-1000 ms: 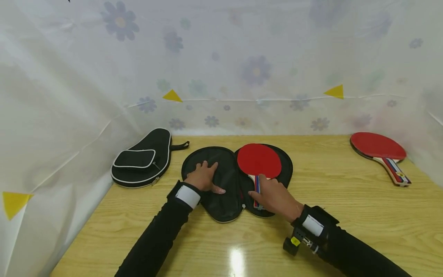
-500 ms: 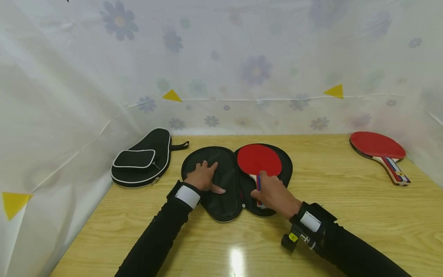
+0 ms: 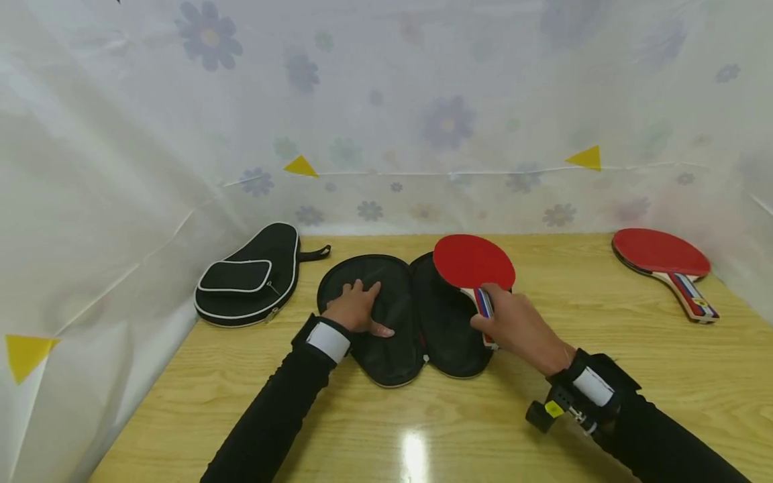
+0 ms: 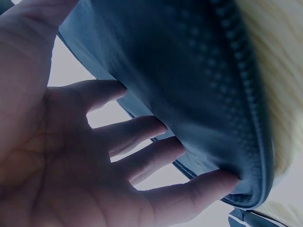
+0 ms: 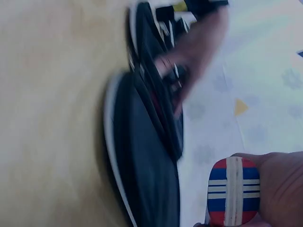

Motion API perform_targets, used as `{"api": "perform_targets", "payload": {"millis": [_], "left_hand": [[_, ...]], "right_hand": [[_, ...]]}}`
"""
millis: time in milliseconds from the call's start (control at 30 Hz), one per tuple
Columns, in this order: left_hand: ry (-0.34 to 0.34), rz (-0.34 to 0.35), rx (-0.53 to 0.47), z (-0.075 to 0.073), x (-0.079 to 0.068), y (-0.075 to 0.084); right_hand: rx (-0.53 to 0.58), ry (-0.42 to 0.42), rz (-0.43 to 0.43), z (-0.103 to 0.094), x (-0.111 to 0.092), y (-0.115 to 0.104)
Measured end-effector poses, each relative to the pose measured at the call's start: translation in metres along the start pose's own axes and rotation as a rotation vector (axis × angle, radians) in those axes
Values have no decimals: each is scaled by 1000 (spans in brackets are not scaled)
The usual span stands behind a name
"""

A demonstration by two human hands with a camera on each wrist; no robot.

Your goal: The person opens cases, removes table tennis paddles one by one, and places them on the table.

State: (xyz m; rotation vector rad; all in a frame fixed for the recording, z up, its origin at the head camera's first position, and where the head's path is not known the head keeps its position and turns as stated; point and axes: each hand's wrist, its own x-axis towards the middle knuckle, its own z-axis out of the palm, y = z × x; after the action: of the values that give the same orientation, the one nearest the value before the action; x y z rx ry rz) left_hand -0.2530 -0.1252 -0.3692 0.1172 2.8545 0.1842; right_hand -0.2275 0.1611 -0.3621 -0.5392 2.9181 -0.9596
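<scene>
A black zippered paddle case [image 3: 445,329] lies spread open on the wooden table, its two halves side by side. My left hand [image 3: 353,310] rests on the left half with its fingers spread; in the left wrist view the fingertips touch the dark lining [image 4: 189,80]. Above the right half, my right hand [image 3: 519,327] grips the striped handle of a red table tennis paddle [image 3: 474,260]. The paddle is raised and overlaps the case's right edge. The right wrist view shows the handle's butt end [image 5: 234,191] inside the right hand.
At the back left lies a second black case [image 3: 266,282] with white piping, a small pocket and a strap. Red paddles [image 3: 659,253], apparently stacked, lie at the far right. A floral white sheet [image 3: 447,127] hangs behind and at the sides of the table [image 3: 362,436].
My right hand has lifted the table tennis paddle off the case's right half and carried it to the right. The left hand and the case have stayed in place.
</scene>
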Motion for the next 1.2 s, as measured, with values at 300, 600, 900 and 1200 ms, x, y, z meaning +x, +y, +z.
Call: {"api": "perform_targets", "payload": {"millis": [300, 600, 900, 1200], "left_hand": [[4, 5, -1, 0, 0, -2], [6, 10, 9, 2, 0, -1], [4, 12, 7, 2, 0, 1], [0, 13, -22, -1, 0, 0]], "right_hand": [[-82, 55, 24, -47, 4, 40], [-130, 54, 13, -59, 1, 98], [-177, -7, 85, -52, 3, 133], [-227, -50, 83, -51, 4, 137]]}}
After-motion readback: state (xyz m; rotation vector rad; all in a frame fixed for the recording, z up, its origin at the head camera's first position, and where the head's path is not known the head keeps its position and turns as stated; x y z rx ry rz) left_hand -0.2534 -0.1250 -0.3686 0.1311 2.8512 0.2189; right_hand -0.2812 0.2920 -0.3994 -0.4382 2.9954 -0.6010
